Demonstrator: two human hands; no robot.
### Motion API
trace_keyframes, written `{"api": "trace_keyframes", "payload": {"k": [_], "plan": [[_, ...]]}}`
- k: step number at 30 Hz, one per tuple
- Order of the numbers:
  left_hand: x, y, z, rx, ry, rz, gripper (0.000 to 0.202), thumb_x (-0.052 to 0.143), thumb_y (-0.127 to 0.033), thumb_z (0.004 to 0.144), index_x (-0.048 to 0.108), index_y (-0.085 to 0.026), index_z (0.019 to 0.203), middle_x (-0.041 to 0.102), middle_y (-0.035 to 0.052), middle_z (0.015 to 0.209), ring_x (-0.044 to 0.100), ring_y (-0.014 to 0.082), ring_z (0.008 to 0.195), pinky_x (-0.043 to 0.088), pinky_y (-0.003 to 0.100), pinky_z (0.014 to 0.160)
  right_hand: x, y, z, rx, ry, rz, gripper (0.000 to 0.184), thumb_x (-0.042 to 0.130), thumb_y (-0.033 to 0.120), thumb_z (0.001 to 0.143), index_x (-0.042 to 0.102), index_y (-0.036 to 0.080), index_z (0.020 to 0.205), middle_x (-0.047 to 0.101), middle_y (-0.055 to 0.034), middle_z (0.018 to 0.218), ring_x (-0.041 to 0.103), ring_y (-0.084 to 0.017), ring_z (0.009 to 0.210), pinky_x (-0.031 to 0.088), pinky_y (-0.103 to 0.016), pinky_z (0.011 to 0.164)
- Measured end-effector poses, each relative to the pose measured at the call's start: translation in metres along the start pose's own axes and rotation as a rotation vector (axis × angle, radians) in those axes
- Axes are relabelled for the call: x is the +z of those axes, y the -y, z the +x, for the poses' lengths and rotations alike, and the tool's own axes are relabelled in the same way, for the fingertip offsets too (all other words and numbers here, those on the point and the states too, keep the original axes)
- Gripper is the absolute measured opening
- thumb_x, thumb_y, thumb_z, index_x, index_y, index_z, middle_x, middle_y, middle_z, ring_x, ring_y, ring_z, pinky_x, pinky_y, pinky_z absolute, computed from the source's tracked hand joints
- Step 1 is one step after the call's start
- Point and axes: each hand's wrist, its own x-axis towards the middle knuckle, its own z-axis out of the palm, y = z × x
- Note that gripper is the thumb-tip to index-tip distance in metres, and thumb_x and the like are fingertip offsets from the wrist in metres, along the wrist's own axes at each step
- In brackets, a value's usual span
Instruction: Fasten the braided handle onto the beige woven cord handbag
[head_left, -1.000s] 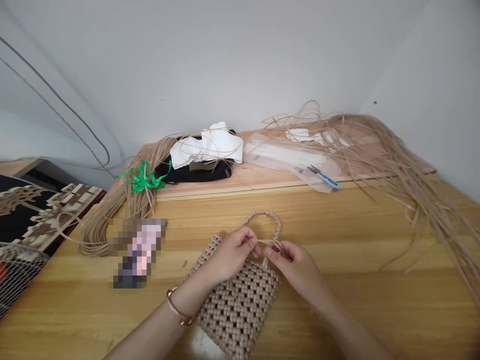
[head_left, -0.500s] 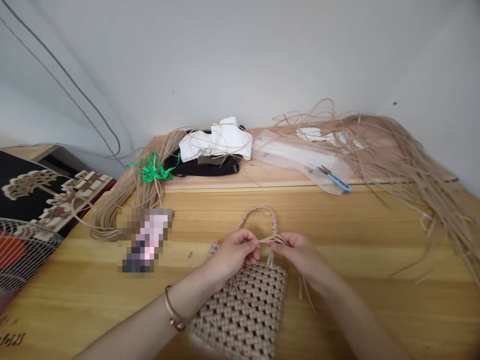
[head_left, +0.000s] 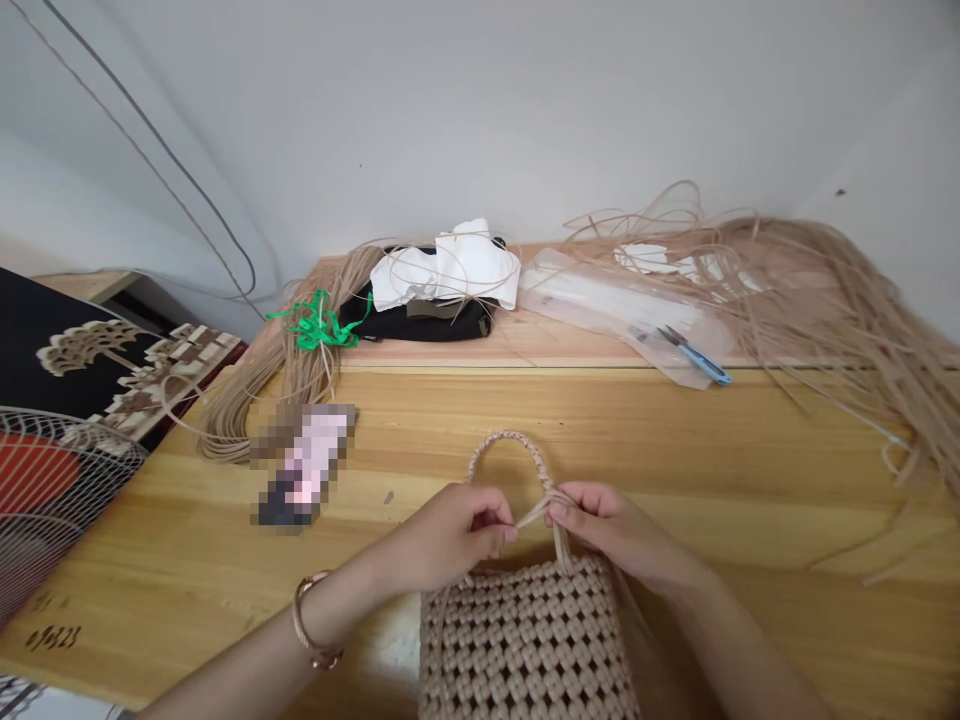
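A small woven beige bag [head_left: 525,640] lies on the wooden table [head_left: 675,450] right in front of me, its braided handle [head_left: 510,452] arching away from me. My left hand [head_left: 450,535], with a bracelet on the wrist, pinches a flat beige strand [head_left: 534,510] at the base of the handle. My right hand [head_left: 615,530] pinches the same strands from the other side. Both hands are closed, fingertips almost touching each other above the bag's top edge.
A bundle of beige strands tied with green ribbon [head_left: 315,325] lies at the left. Loose strands [head_left: 825,300] spread at the right. Blue snips [head_left: 697,352] rest on a clear plastic bag [head_left: 600,300]. A black pouch with white tissue [head_left: 442,290] sits at the back. A fan grille [head_left: 52,490] stands left.
The bag has turned from slanted to straight and slid toward me. Both hands came lower in view, still pinching the strands at the handle. The view shifted to the left.
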Motion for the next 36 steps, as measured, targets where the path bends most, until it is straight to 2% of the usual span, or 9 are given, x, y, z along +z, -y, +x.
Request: {"api": "trace_keyframes", "payload": {"k": [4,7,13,16,20,23,26,31,36], "plan": [[0.002,-0.004,-0.002,0.101,-0.020,0.245,0.017,0.047,-0.023,0.080,0.059,-0.016,0.070,0.054,-0.0022,0.062,0.045,0.0091,0.059,0.032,0.021,0.057,0.006,-0.002,0.000,0.015,-0.065,0.005,0.034,0.053,0.047,0.080,0.053,0.014,0.069,0.040,0.0036,0.062,0.031,-0.009,0.057,0.023,-0.023,0.050],[0.003,-0.008,0.000,0.062,-0.028,0.252,0.014,0.048,-0.023,0.078,0.059,-0.016,0.073,0.056,-0.0012,0.066,0.048,0.0105,0.063,0.034,0.023,0.060,0.009,-0.004,0.000,0.029,-0.111,-0.004,0.033,0.054,0.046,0.079,0.052,0.015,0.068,0.038,0.0042,0.061,0.030,-0.009,0.056,0.022,-0.023,0.050],[0.015,-0.018,0.015,-0.077,-0.051,-0.123,0.025,0.047,-0.028,0.077,0.050,-0.015,0.098,0.051,-0.0008,0.073,0.050,0.0121,0.066,0.038,0.024,0.059,0.015,-0.005,0.001,0.025,-0.131,-0.039,0.032,0.052,0.048,0.080,0.054,0.017,0.072,0.041,0.0037,0.061,0.035,-0.011,0.056,0.027,-0.024,0.053],[0.022,-0.021,0.022,-0.150,-0.075,-0.293,0.019,0.044,-0.032,0.080,0.049,-0.014,0.085,0.044,-0.0031,0.066,0.043,0.0089,0.056,0.035,0.022,0.052,0.017,-0.003,-0.001,0.011,-0.136,-0.079,0.030,0.051,0.046,0.080,0.055,0.017,0.073,0.045,0.0025,0.065,0.039,-0.012,0.061,0.030,-0.025,0.056],[0.028,-0.016,0.023,-0.030,-0.150,-0.458,0.018,0.050,-0.026,0.079,0.050,-0.012,0.067,0.043,-0.0034,0.061,0.038,0.0062,0.057,0.032,0.020,0.055,0.016,-0.001,-0.007,0.003,-0.147,-0.152,0.028,0.052,0.042,0.081,0.052,0.018,0.070,0.039,0.0041,0.061,0.035,-0.011,0.058,0.028,-0.024,0.053],[0.030,-0.007,0.019,-0.114,-0.060,-0.696,0.020,0.056,-0.032,0.076,0.050,-0.014,0.069,0.032,-0.0088,0.048,0.023,0.0037,0.042,0.018,0.019,0.040,0.016,0.003,-0.014,0.009,-0.135,-0.263,0.029,0.049,0.043,0.083,0.054,0.018,0.070,0.040,0.0040,0.059,0.037,-0.012,0.056,0.028,-0.024,0.050],[0.031,0.001,0.012,-0.189,0.028,-0.886,0.024,0.062,-0.036,0.073,0.051,-0.016,0.077,0.024,-0.0120,0.042,0.012,0.0032,0.036,0.005,0.021,0.037,0.016,0.008,-0.024,0.021,-0.132,-0.387,0.032,0.041,0.044,0.087,0.061,0.020,0.080,0.055,0.0001,0.066,0.051,-0.017,0.069,0.038,-0.026,0.060],[0.033,0.002,0.005,-0.240,0.056,-1.002,0.026,0.067,-0.031,0.068,0.052,-0.016,0.084,0.028,-0.0129,0.042,0.014,0.0019,0.035,0.004,0.021,0.037,0.011,0.008,-0.038,0.084,-0.140,-0.366,0.033,0.045,0.044,0.086,0.065,0.023,0.102,0.067,-0.0051,0.096,0.059,-0.021,0.091,0.043,-0.030,0.079],[0.033,0.000,0.004,-0.297,0.072,-1.018,0.027,0.069,-0.030,0.065,0.053,-0.015,0.082,0.034,-0.0119,0.045,0.017,0.0013,0.035,0.004,0.022,0.038,0.005,0.005,-0.047,0.124,-0.125,-0.415,0.034,0.045,0.043,0.087,0.063,0.024,0.108,0.067,-0.0048,0.103,0.060,-0.020,0.092,0.045,-0.030,0.080]]}}
